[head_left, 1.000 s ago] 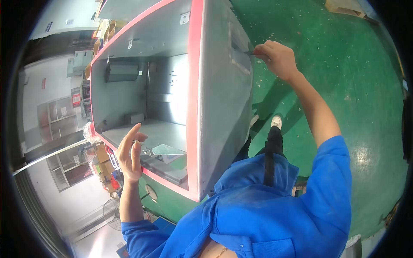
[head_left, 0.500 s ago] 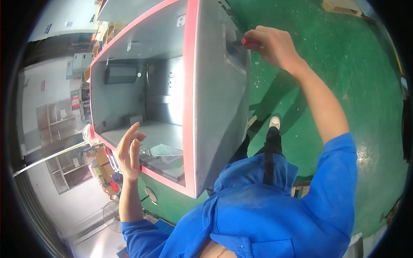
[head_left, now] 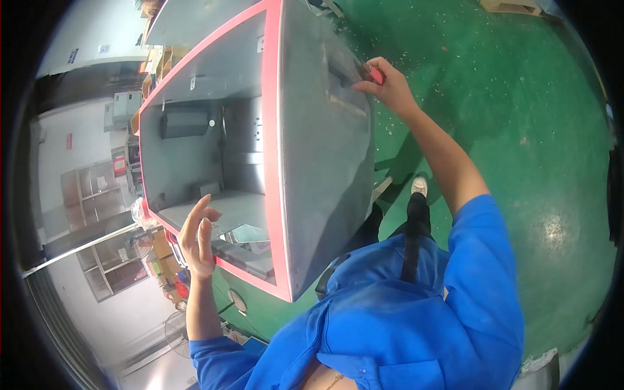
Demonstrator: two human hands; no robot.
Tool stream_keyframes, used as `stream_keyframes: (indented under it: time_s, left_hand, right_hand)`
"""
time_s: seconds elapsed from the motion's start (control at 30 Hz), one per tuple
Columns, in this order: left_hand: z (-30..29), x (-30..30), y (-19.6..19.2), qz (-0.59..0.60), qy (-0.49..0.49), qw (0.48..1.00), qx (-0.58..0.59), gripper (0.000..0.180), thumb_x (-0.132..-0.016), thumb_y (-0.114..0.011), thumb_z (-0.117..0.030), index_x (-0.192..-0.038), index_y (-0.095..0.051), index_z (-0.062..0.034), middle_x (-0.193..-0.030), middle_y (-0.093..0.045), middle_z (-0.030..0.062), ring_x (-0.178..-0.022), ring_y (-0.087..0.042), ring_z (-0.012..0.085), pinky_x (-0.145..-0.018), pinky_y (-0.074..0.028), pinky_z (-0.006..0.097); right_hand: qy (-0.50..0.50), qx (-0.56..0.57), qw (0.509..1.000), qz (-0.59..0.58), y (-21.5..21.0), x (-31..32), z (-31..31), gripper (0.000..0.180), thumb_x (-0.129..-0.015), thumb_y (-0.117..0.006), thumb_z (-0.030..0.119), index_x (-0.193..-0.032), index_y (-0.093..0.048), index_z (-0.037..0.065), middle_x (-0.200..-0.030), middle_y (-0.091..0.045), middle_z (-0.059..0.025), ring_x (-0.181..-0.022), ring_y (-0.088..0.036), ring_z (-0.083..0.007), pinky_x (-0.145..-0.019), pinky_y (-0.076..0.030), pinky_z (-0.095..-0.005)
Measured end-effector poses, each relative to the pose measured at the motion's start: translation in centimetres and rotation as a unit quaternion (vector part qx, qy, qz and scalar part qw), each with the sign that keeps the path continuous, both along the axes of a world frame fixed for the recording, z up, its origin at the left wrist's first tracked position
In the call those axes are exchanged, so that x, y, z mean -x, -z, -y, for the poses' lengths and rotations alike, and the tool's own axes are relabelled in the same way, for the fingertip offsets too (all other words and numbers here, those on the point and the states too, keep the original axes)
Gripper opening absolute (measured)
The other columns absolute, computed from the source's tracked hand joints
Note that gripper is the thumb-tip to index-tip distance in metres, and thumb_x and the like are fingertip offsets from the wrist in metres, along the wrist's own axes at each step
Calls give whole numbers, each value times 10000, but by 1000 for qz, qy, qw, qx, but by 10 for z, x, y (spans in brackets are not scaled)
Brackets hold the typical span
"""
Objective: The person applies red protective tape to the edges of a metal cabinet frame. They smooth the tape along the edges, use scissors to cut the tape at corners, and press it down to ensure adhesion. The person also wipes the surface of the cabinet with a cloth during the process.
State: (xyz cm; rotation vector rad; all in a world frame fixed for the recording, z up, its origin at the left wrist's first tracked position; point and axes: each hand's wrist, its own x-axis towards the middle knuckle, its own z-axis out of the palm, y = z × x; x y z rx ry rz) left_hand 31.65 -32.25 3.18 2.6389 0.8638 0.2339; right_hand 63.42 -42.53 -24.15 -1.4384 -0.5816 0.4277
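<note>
A large grey metal cabinet (head_left: 325, 156) with a pink-red border (head_left: 274, 149) round its open front stands before me. My right hand (head_left: 389, 86) is closed round a small red-handled tool (head_left: 377, 76), right by a rectangular cutout (head_left: 343, 79) in the cabinet's side wall. The tool's working end is hidden, so its exact kind cannot be made out. At the lower left of the opening is my left hand (head_left: 198, 240), its fingers stretched up and the thumb apart, with nothing seen in it. It is beside the border; whether it touches is unclear.
Inside the cabinet a flat pale sheet (head_left: 244, 234) lies near the front, and a grey box (head_left: 185, 122) is fixed further in. A fan (head_left: 177, 331) and cardboard boxes (head_left: 162, 247) are at the left. A wooden pallet (head_left: 513, 6) lies on the green floor (head_left: 520, 130).
My right hand has shifted slightly left and down, staying by the cutout with the red-handled tool, now held at another angle. The cabinet sits a little further left in view. The left hand hardly changes.
</note>
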Motion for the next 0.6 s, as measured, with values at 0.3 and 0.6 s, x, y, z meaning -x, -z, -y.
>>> stream_keyframes:
  time_s: [0.3, 0.6]
  left_hand:
    - [-1, -1, 0, 11, 3, 1000, 2, 419, -894, -421, -309, -1108, -548, 29, -796, -613, 110, -753, -585, 183, -705, -449, 294]
    - [-2, -1, 1, 17, -3, 1000, 13, 376, -886, -443, -262, -1109, -550, 20, -797, -615, 98, -758, -584, 175, -722, -453, 291]
  right_hand:
    - [-61, -3, 998, 29, 10, -17, 11, 236, -754, -689, 117, -860, -489, 50, -764, -505, 12, -721, -476, -103, -702, -427, -250]
    - [-86, 139, 954, 251, -9, -11, 47, 240, -855, -539, 314, -962, -482, 106, -802, -582, -80, -701, -564, -254, -617, -449, -346]
